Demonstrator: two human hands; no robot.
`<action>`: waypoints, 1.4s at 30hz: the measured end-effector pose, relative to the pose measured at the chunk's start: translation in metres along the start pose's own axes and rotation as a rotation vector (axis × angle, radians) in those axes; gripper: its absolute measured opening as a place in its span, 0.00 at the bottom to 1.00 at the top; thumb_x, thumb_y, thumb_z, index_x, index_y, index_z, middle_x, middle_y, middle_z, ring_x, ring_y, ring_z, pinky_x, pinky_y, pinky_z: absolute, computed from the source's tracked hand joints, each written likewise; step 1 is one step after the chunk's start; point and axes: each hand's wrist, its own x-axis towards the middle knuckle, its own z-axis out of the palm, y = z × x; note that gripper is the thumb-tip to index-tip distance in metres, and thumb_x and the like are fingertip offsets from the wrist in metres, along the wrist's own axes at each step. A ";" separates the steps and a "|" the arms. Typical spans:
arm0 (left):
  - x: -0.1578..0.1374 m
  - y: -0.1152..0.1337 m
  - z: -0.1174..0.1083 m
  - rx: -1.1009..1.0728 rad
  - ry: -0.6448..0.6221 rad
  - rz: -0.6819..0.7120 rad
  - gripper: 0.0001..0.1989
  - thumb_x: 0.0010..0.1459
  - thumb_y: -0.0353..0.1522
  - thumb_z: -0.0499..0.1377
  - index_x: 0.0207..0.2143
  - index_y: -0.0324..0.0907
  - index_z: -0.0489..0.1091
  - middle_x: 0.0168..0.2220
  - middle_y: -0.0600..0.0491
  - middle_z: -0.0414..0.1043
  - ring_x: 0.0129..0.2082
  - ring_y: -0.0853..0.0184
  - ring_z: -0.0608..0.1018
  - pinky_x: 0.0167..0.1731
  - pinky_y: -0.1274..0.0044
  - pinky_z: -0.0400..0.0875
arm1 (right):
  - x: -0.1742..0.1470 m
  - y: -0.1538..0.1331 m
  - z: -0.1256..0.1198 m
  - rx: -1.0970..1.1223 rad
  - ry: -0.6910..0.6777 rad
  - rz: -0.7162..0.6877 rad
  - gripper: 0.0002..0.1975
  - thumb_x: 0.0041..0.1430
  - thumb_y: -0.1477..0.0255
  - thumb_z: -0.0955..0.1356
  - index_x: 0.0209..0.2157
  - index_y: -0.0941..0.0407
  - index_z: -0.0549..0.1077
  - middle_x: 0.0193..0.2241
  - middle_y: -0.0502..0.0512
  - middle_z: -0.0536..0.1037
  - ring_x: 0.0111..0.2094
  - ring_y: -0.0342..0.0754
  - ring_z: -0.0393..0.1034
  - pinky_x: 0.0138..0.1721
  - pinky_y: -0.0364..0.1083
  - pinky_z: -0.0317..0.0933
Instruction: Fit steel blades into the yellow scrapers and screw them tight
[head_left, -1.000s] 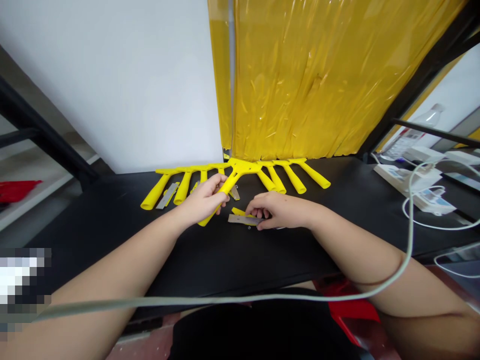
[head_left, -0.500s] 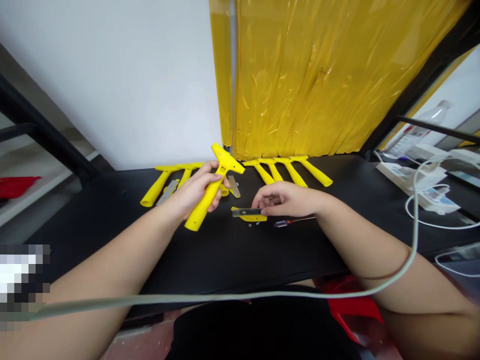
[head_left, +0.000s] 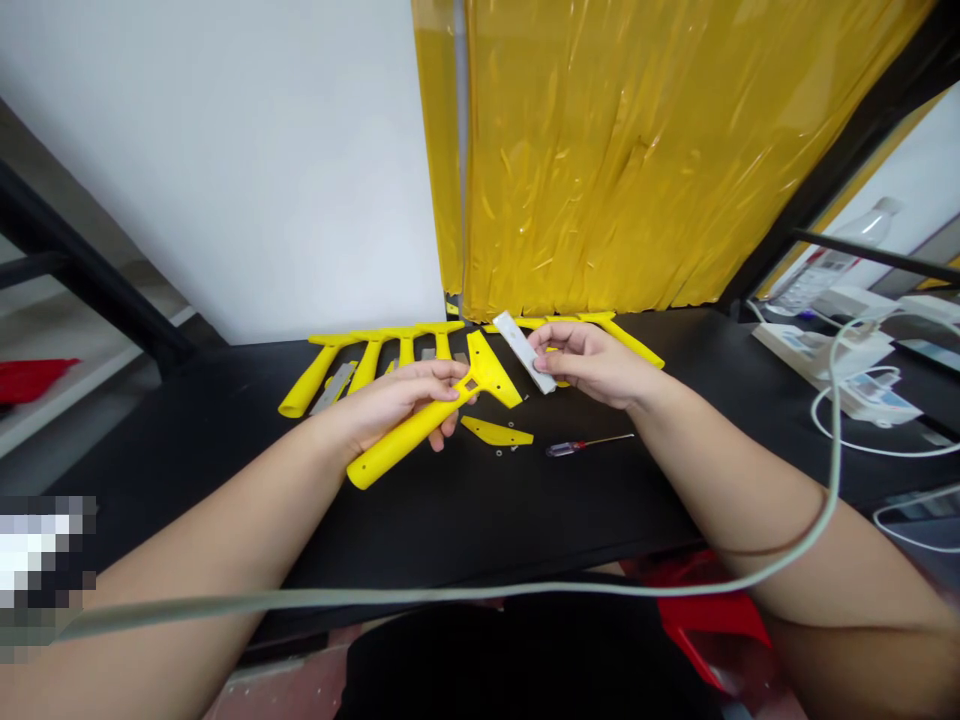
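My left hand (head_left: 409, 395) is closed round a yellow scraper handle (head_left: 405, 440), its wide T-shaped head pointing up and to the right. Between the thumb and fingers of my right hand (head_left: 585, 360) is a flat silver metal plate (head_left: 525, 352), tilted close to the right of that head. On the black table below lies a yellow cover piece (head_left: 497, 432) with small holes. A few tiny metal fasteners (head_left: 499, 453) lie around it. To their right rests a screwdriver (head_left: 568, 449) with a clear handle, its shaft pointing right.
More yellow scraper handles (head_left: 304, 385) line the back of the black table (head_left: 450, 530), with metal plates (head_left: 335, 385) among them. White boxes (head_left: 862, 370) and a plastic bottle (head_left: 832, 260) are at the right. A pale cable (head_left: 525, 592) loops across the front, over my arms.
My right hand has lifted the metal plate off the yellow cover piece and brought it up beside the handle's head. My left hand has lowered and turned the handle rightward.
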 end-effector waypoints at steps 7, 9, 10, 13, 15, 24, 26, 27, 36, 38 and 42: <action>0.000 -0.001 0.001 0.005 -0.036 -0.020 0.16 0.54 0.30 0.64 0.47 0.39 0.72 0.33 0.52 0.76 0.24 0.67 0.78 0.18 0.77 0.76 | -0.003 -0.005 0.004 0.181 -0.040 -0.078 0.14 0.50 0.68 0.79 0.29 0.55 0.72 0.35 0.53 0.83 0.37 0.48 0.79 0.44 0.48 0.72; -0.001 -0.002 0.001 0.005 -0.029 -0.034 0.17 0.54 0.30 0.65 0.47 0.39 0.72 0.33 0.52 0.76 0.24 0.67 0.79 0.18 0.77 0.77 | -0.003 -0.005 0.004 0.251 -0.040 -0.085 0.18 0.51 0.68 0.79 0.26 0.54 0.67 0.31 0.51 0.82 0.32 0.47 0.78 0.40 0.48 0.72; -0.001 -0.003 0.001 0.007 -0.025 -0.042 0.16 0.54 0.31 0.65 0.47 0.39 0.71 0.34 0.52 0.76 0.24 0.67 0.79 0.19 0.77 0.77 | -0.003 -0.005 0.004 0.277 -0.033 -0.089 0.20 0.51 0.68 0.79 0.26 0.54 0.65 0.28 0.49 0.80 0.29 0.45 0.76 0.37 0.47 0.71; -0.001 -0.003 0.001 0.009 -0.022 -0.047 0.17 0.54 0.31 0.65 0.47 0.40 0.71 0.36 0.51 0.77 0.25 0.68 0.79 0.20 0.77 0.79 | -0.002 -0.004 0.005 0.258 -0.011 -0.099 0.18 0.52 0.68 0.80 0.27 0.54 0.68 0.23 0.45 0.75 0.24 0.41 0.69 0.32 0.44 0.67; -0.001 -0.004 0.002 0.008 -0.023 -0.043 0.18 0.53 0.30 0.65 0.48 0.40 0.71 0.36 0.52 0.77 0.25 0.68 0.79 0.20 0.77 0.79 | 0.000 -0.001 0.007 0.141 -0.015 -0.086 0.14 0.53 0.65 0.80 0.29 0.56 0.74 0.26 0.48 0.77 0.26 0.41 0.68 0.31 0.43 0.65; -0.001 -0.006 0.007 0.051 -0.018 -0.054 0.19 0.56 0.29 0.64 0.51 0.42 0.68 0.29 0.56 0.75 0.23 0.67 0.80 0.22 0.76 0.80 | 0.003 0.019 0.016 -0.012 -0.061 -0.057 0.22 0.49 0.72 0.80 0.40 0.54 0.68 0.28 0.44 0.77 0.27 0.41 0.72 0.30 0.42 0.69; -0.001 -0.007 0.006 0.098 -0.030 -0.048 0.19 0.58 0.29 0.63 0.51 0.41 0.69 0.28 0.55 0.75 0.23 0.67 0.80 0.24 0.76 0.81 | 0.003 0.020 0.015 0.010 -0.076 -0.046 0.26 0.49 0.72 0.81 0.43 0.52 0.65 0.28 0.43 0.77 0.26 0.41 0.73 0.30 0.43 0.70; -0.001 -0.007 0.006 0.119 -0.032 -0.045 0.18 0.58 0.30 0.63 0.52 0.41 0.69 0.29 0.55 0.75 0.24 0.66 0.80 0.25 0.75 0.81 | 0.003 0.020 0.015 0.007 -0.080 -0.044 0.26 0.49 0.72 0.81 0.44 0.52 0.65 0.29 0.43 0.77 0.27 0.41 0.73 0.30 0.43 0.70; 0.002 -0.008 0.007 0.208 0.016 0.033 0.21 0.59 0.31 0.65 0.55 0.40 0.69 0.41 0.51 0.73 0.31 0.66 0.82 0.25 0.75 0.81 | 0.003 0.020 0.012 -0.067 -0.062 -0.074 0.29 0.51 0.75 0.80 0.49 0.53 0.63 0.31 0.43 0.77 0.28 0.39 0.71 0.33 0.42 0.68; 0.003 -0.008 0.007 0.240 0.021 0.056 0.23 0.59 0.31 0.65 0.57 0.39 0.69 0.42 0.50 0.73 0.31 0.66 0.82 0.25 0.75 0.81 | 0.003 0.020 0.012 -0.084 -0.052 -0.078 0.29 0.51 0.75 0.80 0.49 0.53 0.64 0.31 0.43 0.77 0.28 0.39 0.71 0.33 0.42 0.68; 0.004 -0.008 0.006 0.268 0.009 0.084 0.24 0.60 0.30 0.64 0.58 0.39 0.69 0.41 0.51 0.74 0.31 0.66 0.82 0.25 0.76 0.80 | 0.003 0.020 0.011 -0.101 -0.067 -0.081 0.27 0.51 0.74 0.80 0.48 0.54 0.67 0.32 0.45 0.77 0.30 0.40 0.72 0.35 0.42 0.70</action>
